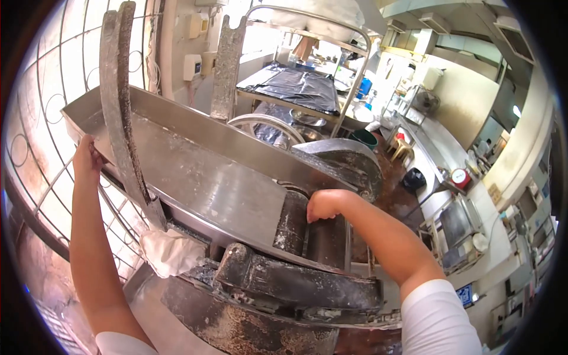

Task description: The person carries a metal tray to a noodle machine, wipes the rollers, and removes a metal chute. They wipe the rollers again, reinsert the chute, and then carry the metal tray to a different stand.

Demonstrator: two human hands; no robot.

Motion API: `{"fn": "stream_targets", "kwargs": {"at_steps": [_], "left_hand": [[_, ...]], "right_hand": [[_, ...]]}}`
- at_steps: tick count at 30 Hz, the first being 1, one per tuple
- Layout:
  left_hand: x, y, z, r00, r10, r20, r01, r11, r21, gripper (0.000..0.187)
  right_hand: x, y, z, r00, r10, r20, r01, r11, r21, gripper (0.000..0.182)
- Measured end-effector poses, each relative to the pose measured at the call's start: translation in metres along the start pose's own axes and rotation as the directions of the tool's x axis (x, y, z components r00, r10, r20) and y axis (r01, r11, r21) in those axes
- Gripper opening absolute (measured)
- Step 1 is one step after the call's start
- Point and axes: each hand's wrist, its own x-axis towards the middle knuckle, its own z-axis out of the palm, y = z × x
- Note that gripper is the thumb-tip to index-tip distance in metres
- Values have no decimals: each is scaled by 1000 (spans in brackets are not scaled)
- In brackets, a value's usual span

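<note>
A long metal tray with raised sides slopes across a floury roller machine. At its far left end my left hand is closed around the tray's rim. My right hand hangs over the dark rollers at the tray's lower end, its fingers curled down and closed. What those fingers hold, if anything, is hidden. A curved metal bar rises beside my left hand. A whitish cloth is bunched against the machine's near side.
Behind the tray stands a wheeled rack with a shelf covered in black plastic. A spoked wheel and a metal guard flank the machine's far side. Window bars are close on the left. A counter runs along the right.
</note>
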Motion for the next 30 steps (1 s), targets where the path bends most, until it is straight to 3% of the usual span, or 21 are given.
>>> {"fn": "stream_targets", "kwargs": {"at_steps": [1,2,3,7,12,15,16,18,20,22,23,24,25,27,28,29,30], "left_hand": [[-7,1,1,1000,-2,-10,2,1000,-4,27],[-14,5,7,999,-11,-33,11,1000,0,21],[-19,9,16,999,-16,-50,16,1000,3,16],[-8,7,10,991,-16,-135,31,994,106,15],[-22,4,16,988,-31,-149,48,992,115,16],[-24,4,15,992,-64,-105,78,988,130,18],[-13,-2,5,998,-66,7,66,996,68,9],[17,-17,-18,995,-97,37,94,993,75,16],[52,-27,-44,971,-116,210,108,993,53,30],[40,-21,-54,897,-92,431,56,994,96,44],[45,-18,-67,870,-161,465,107,984,139,46],[46,-17,-78,841,-218,494,147,973,179,48],[25,-17,-82,911,-242,334,216,970,114,49],[-70,-8,-67,973,-211,-88,215,976,41,59],[-69,-17,-114,938,-304,-168,334,923,190,74],[-69,-38,-182,956,-247,-156,292,847,444,89],[-116,-59,-229,929,-321,-184,369,838,402,91]], "right_hand": [[-14,-6,1,969,122,-216,-137,989,-55,27],[-23,-10,6,875,225,-429,-280,958,-69,27],[-22,-11,15,849,221,-480,-291,954,-75,28],[-31,-61,22,915,217,-341,-331,886,-324,28],[-51,-36,38,846,85,-526,-99,995,2,22],[-68,-20,53,615,41,-788,53,994,93,21],[-77,-16,56,616,65,-785,48,992,120,21],[-97,-4,70,441,140,-887,131,967,218,19],[-125,8,86,364,217,-906,265,908,325,18],[-156,16,105,247,366,-897,225,879,421,17],[-171,25,121,265,408,-874,208,861,465,17],[-186,36,136,146,470,-871,219,843,492,16],[-198,47,154,21,517,-856,236,829,506,15],[-222,81,209,-45,629,-776,228,763,605,13],[-232,95,241,-72,672,-737,254,727,638,14],[-241,109,279,-94,710,-697,283,691,665,15],[-251,127,327,-47,755,-654,145,653,743,15]]}}
